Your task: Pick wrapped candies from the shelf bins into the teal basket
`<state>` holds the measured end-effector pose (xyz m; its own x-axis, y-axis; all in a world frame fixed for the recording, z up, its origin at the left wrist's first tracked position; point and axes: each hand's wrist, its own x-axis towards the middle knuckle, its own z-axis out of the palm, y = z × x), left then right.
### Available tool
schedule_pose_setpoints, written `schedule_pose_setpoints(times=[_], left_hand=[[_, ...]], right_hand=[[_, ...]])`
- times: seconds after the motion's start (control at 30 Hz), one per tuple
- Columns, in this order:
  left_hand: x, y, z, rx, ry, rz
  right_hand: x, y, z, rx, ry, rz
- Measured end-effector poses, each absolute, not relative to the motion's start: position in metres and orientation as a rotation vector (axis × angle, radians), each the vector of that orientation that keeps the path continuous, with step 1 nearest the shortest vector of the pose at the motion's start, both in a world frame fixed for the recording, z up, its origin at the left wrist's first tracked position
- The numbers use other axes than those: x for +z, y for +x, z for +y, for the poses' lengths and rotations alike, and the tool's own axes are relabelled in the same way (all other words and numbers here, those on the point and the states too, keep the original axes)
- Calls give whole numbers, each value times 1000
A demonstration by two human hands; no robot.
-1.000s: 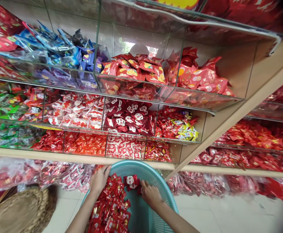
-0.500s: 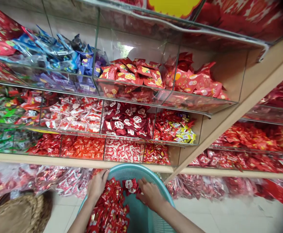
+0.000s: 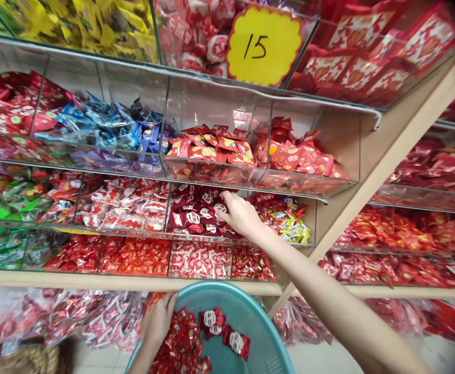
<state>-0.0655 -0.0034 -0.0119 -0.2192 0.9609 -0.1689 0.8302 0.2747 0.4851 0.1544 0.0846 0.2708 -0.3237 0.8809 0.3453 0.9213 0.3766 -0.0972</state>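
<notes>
My right hand [image 3: 241, 212] is stretched over the compartment of dark red wrapped candies [image 3: 194, 215] on the middle shelf. Its thumb and fingers are apart, with the fingertips at the candies; I see none clearly held. Below stands a teal plastic basket [image 3: 262, 317], and my left hand [image 3: 157, 319] is closed on its left rim. Inside, a heap of small red wrapped candies [image 3: 180, 343] fills the left side. A few dark red candies with white labels [image 3: 237, 343] lie beside the heap, on the basket's bottom.
Clear dividers part the shelf compartments of candy: white-and-red candies [image 3: 128, 205], orange-printed red packets [image 3: 211, 148], blue packets [image 3: 94, 124]. A yellow price sign [image 3: 264, 45] reads 15. A slanting wooden panel [image 3: 391, 140] stands right. Bagged candies [image 3: 110, 317] lie under the shelf.
My right hand has moved up from the basket to the dark red candies on the shelf. More dark red candies now show in the basket. My left hand stays at the rim. The view has tilted up.
</notes>
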Motion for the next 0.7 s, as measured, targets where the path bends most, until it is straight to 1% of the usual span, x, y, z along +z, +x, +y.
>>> schedule_pose_setpoints(times=[0.1, 0.2, 0.47, 0.6, 0.7], left_hand=[[-13, -67, -3, 425, 1622, 2097], [-13, -67, -4, 443, 1641, 2096], [-13, -66, -5, 441, 1654, 2116], [-11, -66, -6, 422, 1649, 2125], [-10, -65, -7, 402, 1655, 2135]], right_hand=[[275, 145, 99, -142, -1782, -2340], [277, 140, 105, -133, -1856, -2363], [275, 141, 103, -219, -1814, -2344], [280, 148, 91, -171, -1755, -2299], [282, 158, 67, -103, -1622, -2257]])
